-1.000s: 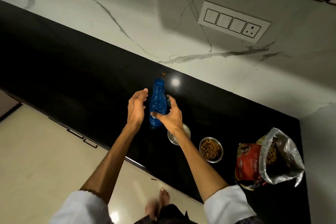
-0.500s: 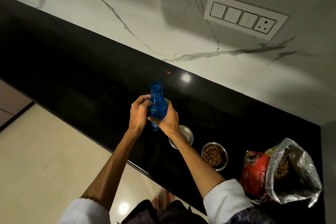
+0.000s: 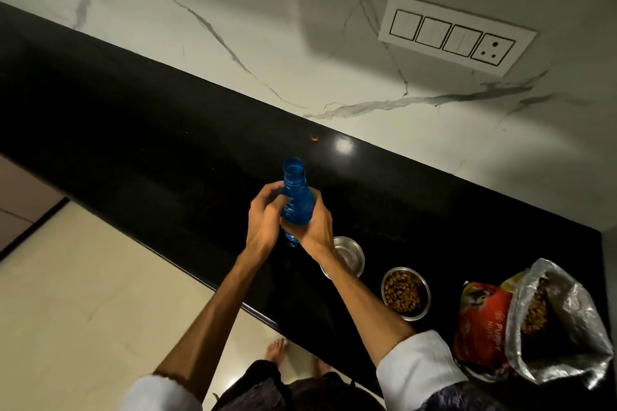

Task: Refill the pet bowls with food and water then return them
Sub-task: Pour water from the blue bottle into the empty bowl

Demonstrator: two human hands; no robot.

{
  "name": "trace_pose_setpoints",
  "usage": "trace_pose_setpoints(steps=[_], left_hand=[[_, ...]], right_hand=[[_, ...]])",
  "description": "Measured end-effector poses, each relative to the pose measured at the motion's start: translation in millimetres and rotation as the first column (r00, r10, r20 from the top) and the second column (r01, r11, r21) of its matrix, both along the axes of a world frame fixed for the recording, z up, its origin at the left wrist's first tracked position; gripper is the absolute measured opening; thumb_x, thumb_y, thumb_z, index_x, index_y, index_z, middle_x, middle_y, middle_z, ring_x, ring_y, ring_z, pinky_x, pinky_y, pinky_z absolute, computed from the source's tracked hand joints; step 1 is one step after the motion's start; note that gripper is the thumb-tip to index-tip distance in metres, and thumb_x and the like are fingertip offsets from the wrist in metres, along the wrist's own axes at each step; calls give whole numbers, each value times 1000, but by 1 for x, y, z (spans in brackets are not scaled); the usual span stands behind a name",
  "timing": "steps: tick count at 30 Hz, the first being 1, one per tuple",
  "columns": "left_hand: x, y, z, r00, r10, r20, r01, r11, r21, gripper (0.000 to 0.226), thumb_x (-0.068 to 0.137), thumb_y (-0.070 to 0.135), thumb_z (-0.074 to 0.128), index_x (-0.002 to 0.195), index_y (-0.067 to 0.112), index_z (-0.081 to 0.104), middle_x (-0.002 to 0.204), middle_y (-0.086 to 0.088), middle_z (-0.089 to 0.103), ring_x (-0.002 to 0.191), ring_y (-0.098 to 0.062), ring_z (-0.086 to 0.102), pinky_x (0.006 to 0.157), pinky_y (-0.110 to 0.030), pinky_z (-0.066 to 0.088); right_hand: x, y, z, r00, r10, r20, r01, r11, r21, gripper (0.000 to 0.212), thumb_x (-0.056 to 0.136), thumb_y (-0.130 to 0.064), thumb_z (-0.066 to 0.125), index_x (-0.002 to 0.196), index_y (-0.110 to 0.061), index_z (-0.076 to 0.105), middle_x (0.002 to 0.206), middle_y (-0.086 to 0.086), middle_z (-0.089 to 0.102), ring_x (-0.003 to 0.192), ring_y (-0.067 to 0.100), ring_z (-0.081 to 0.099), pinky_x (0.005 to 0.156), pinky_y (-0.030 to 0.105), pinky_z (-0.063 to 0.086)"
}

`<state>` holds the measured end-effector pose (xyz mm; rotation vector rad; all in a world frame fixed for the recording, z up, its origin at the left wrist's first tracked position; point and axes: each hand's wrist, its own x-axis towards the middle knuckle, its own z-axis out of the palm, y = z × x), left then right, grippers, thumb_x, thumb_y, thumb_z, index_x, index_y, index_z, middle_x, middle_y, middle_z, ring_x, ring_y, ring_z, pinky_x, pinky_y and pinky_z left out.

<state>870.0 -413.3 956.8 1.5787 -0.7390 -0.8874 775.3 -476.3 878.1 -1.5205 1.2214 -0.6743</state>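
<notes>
A blue plastic bottle point(image 3: 295, 192) with no cap on its mouth is upright over the black counter point(image 3: 133, 117). My left hand point(image 3: 263, 217) and my right hand point(image 3: 317, 227) both grip its body from either side. Just right of my right wrist stands a steel bowl point(image 3: 349, 255); what it holds I cannot tell. Further right a second steel bowl point(image 3: 405, 292) is full of brown kibble.
An open red and silver bag of puppy food point(image 3: 521, 320) leans at the counter's right end. A marble wall with a switch panel point(image 3: 454, 33) rises behind. The cream floor point(image 3: 83, 294) and my bare foot point(image 3: 275, 349) lie below the counter's front edge.
Both hands, open on either side of the bottle a second ago, have closed around its body. The view has shifted slightly.
</notes>
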Motion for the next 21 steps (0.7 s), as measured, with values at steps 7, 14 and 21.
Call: trace_pose_setpoints(steps=[7,14,21], left_hand=[[26,-5,7,994,-106,-22,105,993,-51,31,95,16,55,124,16,68,122,1,72,117,-15,67,101,-39,55],[47,-11,35,973,-229,-17,222,958,-181,31,93,16,61,123,17,70,120,1,73,116,-15,67,91,-23,55],[40,-7,57,930,-366,-23,350,904,-245,33,88,25,65,120,21,72,121,0,72,119,-21,65,103,-40,53]], right_hand=[[13,5,15,994,-106,39,106,994,-24,85,63,-30,96,132,-52,50,119,-19,69,109,1,69,95,39,62],[18,13,51,976,-183,116,197,973,-120,84,63,-36,97,134,-42,51,120,-15,71,111,2,70,96,40,61],[5,35,75,921,-322,219,360,919,-162,77,64,-28,98,128,-29,56,117,-3,74,108,17,74,93,52,61]])
